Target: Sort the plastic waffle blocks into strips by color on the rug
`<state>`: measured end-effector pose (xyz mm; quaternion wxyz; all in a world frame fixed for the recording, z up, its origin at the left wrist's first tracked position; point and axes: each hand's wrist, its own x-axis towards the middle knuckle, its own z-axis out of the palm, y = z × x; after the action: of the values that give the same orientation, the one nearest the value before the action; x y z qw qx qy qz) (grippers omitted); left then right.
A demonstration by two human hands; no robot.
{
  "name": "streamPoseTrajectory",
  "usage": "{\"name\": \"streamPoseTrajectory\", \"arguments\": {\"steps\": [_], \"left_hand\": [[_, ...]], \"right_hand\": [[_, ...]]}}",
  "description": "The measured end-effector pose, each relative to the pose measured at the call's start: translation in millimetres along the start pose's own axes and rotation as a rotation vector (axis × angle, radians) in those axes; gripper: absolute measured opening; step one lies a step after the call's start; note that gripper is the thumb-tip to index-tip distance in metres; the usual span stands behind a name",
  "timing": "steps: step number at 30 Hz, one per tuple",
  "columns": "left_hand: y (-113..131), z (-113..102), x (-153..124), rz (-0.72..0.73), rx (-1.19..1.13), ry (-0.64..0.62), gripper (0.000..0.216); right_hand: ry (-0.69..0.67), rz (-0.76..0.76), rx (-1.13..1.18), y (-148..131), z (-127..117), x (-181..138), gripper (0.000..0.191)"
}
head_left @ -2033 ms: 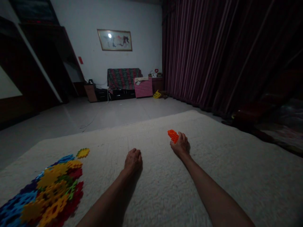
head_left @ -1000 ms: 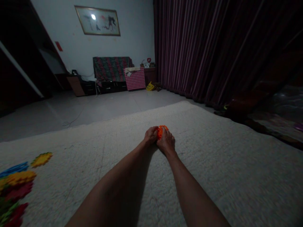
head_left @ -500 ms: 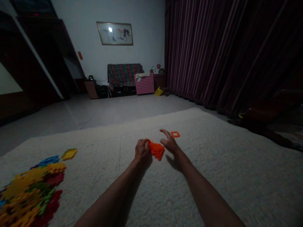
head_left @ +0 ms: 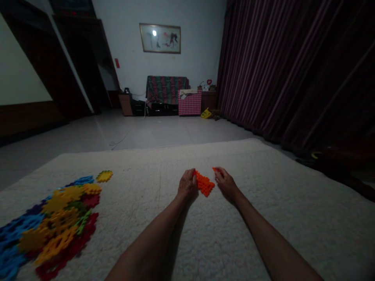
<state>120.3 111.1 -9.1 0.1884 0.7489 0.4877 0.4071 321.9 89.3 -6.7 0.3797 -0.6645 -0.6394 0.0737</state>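
Note:
My left hand is closed on the edge of a cluster of joined orange plastic pieces, held just above the cream shaggy rug. My right hand is right beside the cluster, its fingers curled around a single small orange piece. Both forearms stretch forward from the bottom of the view. Most of the single piece is hidden by the fingers.
A heap of blue, yellow, red and green interlocking pieces lies on the rug at the left. Dark curtains hang on the right. A sofa, a chequered box and a floor cable are far off.
One second ago both hands met on the orange cluster. The left hand then kept it while the right hand reached to a loose orange piece on the rug, picked it up and came back.

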Motion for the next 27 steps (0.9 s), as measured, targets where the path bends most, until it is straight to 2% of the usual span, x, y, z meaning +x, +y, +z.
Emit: {"name": "streamPoseTrajectory", "arguments": {"steps": [3,6,9,12,16,21,27], "left_hand": [[3.0,-0.1,-1.7,-0.013,0.062,-0.05,0.042],[7.1,-3.7,-7.1,-0.043,0.08,-0.08,0.042],[10.1,-11.1,-15.7,-0.057,0.012,-0.152,0.04],[11.9,-20.0,-28.5,-0.041,0.01,-0.212,0.039],[12.3,-30.8,-51.6,-0.029,0.051,-0.165,0.04],[11.8,-48.1,-81.0,-0.049,-0.004,-0.138,0.042],[7.6,-89.9,-110.4,-0.17,-0.011,-0.029,0.042]], "right_hand": [[-0.128,-0.088,0.06,-23.1,8.5,-27.2,0.053],[-0.107,-0.051,-0.037,-45.5,18.1,-45.2,0.071],[-0.077,-0.02,-0.087,-62.6,24.7,-53.5,0.068],[-0.063,-0.113,-0.048,-73.7,29.7,-62.1,0.06],[-0.035,-0.204,-0.008,-85.1,36.0,-81.8,0.055],[0.008,-0.27,0.1,-106.2,45.0,-111.3,0.051],[-0.012,-0.316,0.197,-144.0,66.8,-135.5,0.049]]}}
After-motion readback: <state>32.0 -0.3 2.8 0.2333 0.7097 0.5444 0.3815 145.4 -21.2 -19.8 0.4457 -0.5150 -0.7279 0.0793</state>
